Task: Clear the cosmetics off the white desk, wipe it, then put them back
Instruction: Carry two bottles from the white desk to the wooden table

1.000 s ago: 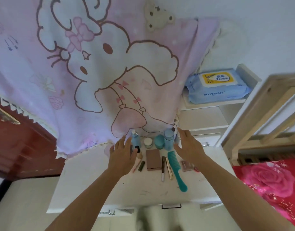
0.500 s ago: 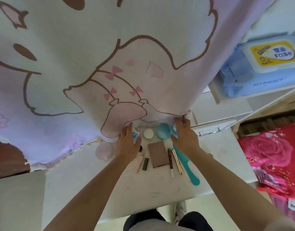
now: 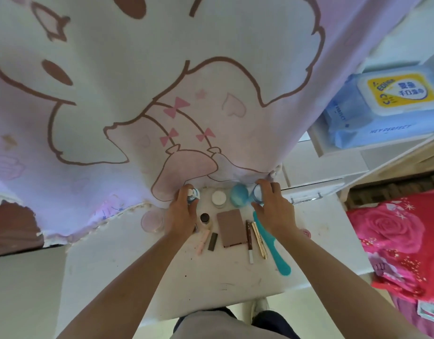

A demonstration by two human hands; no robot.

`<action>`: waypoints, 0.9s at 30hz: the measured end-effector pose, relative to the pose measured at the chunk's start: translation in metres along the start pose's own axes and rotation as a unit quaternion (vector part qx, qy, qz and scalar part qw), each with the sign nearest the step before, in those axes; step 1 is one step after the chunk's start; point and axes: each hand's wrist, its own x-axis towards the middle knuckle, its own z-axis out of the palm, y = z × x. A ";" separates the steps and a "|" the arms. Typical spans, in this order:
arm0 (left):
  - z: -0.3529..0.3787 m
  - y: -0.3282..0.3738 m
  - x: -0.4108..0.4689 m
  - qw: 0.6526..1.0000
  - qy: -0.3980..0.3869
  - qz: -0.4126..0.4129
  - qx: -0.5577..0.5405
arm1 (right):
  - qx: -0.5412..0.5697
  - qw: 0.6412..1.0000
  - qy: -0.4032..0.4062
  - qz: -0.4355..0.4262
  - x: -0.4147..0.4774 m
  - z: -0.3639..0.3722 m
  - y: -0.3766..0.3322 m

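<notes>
- Pump bottle [image 3: 193, 194] and blue-lidded bottle [image 3: 257, 195] stand at the white desk's [image 3: 162, 277] back edge.
- Hands hovered a second ago; now left hand [image 3: 180, 216] wraps the pump bottle, right hand [image 3: 274, 211] clasps the other.
- Clearing looks about to start; palette [image 3: 229, 227] and comb [image 3: 272, 245] wait.
</notes>
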 end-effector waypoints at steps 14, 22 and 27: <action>-0.047 0.012 -0.172 0.964 0.237 -0.027 -0.118 | 0.070 0.977 0.036 -0.197 -0.067 -0.030 -0.027; -0.106 -0.056 -0.309 0.926 0.338 -0.120 -0.121 | 0.125 0.936 -0.031 -0.328 -0.159 -0.006 -0.147; -0.164 -0.125 -0.416 0.885 0.406 -0.204 -0.106 | 0.150 0.895 -0.078 -0.413 -0.251 0.024 -0.249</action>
